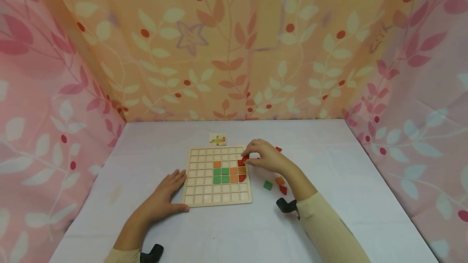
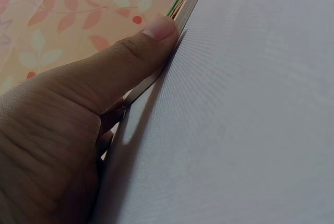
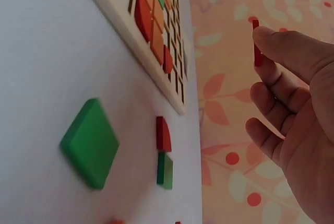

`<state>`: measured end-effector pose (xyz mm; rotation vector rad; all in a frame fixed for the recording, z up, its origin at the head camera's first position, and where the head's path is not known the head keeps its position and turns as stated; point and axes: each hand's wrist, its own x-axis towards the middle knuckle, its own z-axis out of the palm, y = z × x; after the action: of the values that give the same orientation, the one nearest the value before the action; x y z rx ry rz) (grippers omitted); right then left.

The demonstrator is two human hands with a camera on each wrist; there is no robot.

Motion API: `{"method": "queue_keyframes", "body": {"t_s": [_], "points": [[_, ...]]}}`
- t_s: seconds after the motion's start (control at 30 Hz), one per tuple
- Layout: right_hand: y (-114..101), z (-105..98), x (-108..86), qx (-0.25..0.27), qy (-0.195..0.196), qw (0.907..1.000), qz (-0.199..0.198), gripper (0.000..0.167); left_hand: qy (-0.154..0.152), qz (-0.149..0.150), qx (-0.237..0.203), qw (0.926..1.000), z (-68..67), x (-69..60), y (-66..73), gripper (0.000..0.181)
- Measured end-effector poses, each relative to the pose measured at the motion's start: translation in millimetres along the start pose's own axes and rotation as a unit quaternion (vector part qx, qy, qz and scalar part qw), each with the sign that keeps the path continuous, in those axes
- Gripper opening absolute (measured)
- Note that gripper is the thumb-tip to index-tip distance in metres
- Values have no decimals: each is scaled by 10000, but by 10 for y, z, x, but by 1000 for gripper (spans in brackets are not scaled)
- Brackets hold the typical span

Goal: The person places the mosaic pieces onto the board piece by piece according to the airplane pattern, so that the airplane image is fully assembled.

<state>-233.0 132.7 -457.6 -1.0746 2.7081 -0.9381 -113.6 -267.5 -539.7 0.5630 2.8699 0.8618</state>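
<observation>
A wooden grid board [image 1: 199,199] lies flat on the white table, with green tiles [image 1: 221,175], orange tiles [image 1: 234,175] and red curved-edge tiles [image 1: 242,178] in some of its squares. My right hand [image 1: 267,156] is raised over the board's right edge. Between thumb and forefinger it pinches a thin red tile [image 3: 257,44], seen edge-on in the right wrist view. My left hand [image 1: 164,196] rests at the board's lower left corner, fingers stretched along the left side. Its thumb [image 2: 151,38] touches the near edge; most other fingers are hidden in the left wrist view.
Loose on the table right of the board lie a green tile [image 1: 268,185], an orange tile [image 1: 280,180] and a red tile [image 1: 283,190]. Another red tile [image 1: 278,149] shows behind the right hand. A small picture card [image 1: 217,139] lies beyond the board. Patterned curtains [image 1: 234,52] surround the table.
</observation>
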Motion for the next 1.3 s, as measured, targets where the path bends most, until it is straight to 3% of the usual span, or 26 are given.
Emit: {"method": "queue_keyframes", "body": {"t_s": [0.43, 0.83, 1.03, 1.3], "points": [[-92, 114, 487, 145, -334, 9993, -117, 23, -12, -16, -66, 10000, -22, 0, 35, 118], [-38, 361, 838, -237, -579, 9977, -266, 25, -55, -72, -122, 9999, -38, -4, 61, 117], [-18, 481, 962, -378, -639, 9954, -613, 23, -30, -23, -108, 9999, -12, -5, 17, 119], [-3, 610, 1052, -272, -698, 9960, -495, 21, -8, -14, -108, 9999, -12, -5, 4, 119]]}}
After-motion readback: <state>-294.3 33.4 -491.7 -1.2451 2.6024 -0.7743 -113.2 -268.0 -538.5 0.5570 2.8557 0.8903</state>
